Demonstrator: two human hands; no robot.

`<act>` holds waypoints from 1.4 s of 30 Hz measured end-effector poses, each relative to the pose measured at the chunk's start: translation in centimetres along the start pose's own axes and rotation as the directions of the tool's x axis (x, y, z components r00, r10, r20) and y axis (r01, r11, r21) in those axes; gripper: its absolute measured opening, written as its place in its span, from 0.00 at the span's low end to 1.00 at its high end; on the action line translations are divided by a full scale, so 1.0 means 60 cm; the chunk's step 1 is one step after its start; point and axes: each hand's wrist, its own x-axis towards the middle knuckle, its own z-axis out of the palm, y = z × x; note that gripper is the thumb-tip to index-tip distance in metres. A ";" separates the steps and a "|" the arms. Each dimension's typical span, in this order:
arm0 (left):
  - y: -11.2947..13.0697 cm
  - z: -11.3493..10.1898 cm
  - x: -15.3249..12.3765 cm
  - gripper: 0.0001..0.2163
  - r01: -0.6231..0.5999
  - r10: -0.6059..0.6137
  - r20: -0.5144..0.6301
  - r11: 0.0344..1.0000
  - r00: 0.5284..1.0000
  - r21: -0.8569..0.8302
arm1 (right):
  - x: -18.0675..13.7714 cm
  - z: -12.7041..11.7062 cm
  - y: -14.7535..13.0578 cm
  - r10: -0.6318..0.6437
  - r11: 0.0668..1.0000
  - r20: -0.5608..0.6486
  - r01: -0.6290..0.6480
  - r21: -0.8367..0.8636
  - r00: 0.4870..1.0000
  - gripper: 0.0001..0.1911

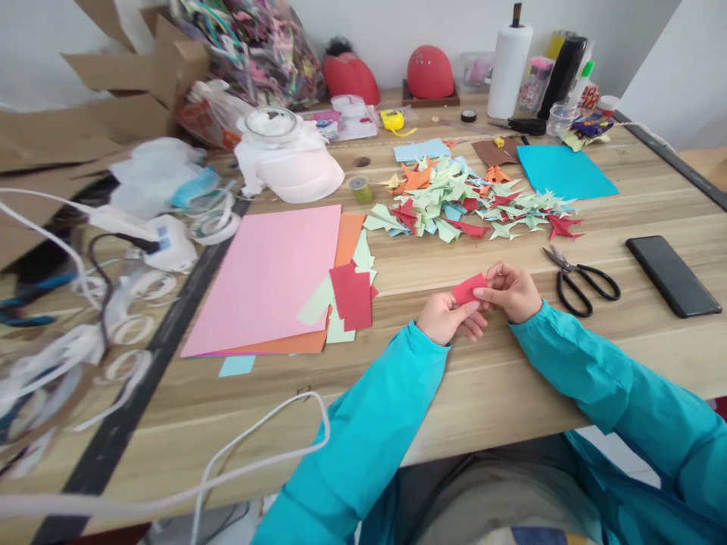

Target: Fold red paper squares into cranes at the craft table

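A small piece of red paper [468,289] is held up between both hands over the wooden table. My left hand [447,318] grips its left and lower edge, the thumb lying along the front. At the right edge, my right hand [511,291] pinches the paper between thumb and fingers. Whether the paper is folded, I cannot tell. Beyond the hands lies a pile of folded paper shapes [448,189], mostly pale green with some red, orange and blue. Left of my hands, red paper pieces [353,297] and pale green strips rest partly over pink sheets [273,272].
Black-handled scissors [579,280] lie open to the right, with a phone [673,275] beyond them. A turquoise sheet [562,171] lies behind the pile. A white cable [266,454] loops across the front left. Tape rolls [216,225] and cardboard [130,83] crowd the left side.
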 end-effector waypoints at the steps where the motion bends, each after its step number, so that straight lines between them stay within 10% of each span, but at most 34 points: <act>1: 0.001 0.001 0.000 0.12 0.001 -0.001 -0.010 1.000 1.000 -0.002 | 0.001 -0.001 0.001 -0.004 1.000 -0.002 0.004 0.003 1.000 0.25; 22: 0.000 0.006 -0.003 0.12 0.014 -0.013 0.017 0.997 1.000 -0.074 | -0.013 0.000 -0.007 -0.027 0.955 0.109 0.058 -0.292 0.994 0.24; 31: -0.009 0.006 -0.002 0.11 -0.044 0.047 0.042 0.996 0.998 -0.079 | -0.013 -0.001 -0.012 -0.027 0.942 0.339 0.138 -0.306 0.940 0.17; 42: -0.007 0.013 -0.005 0.13 -0.046 0.062 0.113 0.988 0.992 -0.145 | -0.013 -0.002 -0.015 0.068 0.974 0.150 -0.033 -0.223 0.986 0.20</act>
